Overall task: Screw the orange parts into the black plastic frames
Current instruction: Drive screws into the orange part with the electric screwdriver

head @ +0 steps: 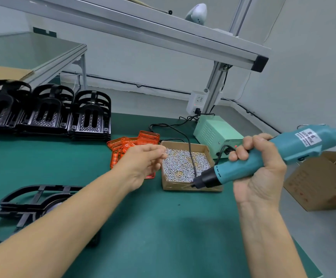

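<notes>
Over the screw box (185, 167), left hand (143, 161) hovers, fingers loosely curled, grip unclear. Right hand (257, 167) grips electric screwdriver (263, 157). Orange parts (131, 145) piled just behind; black frames (32, 205) lower left on tabletop (163, 237). Step: fetching screw; next needs seating it on the bit.

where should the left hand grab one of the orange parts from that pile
Pinch a long edge of the top orange part at the pile's far end, coming from above. The parts lie flat and overlap, so only raised rims give a hold. The left hand hovers over the near ones.
</notes>
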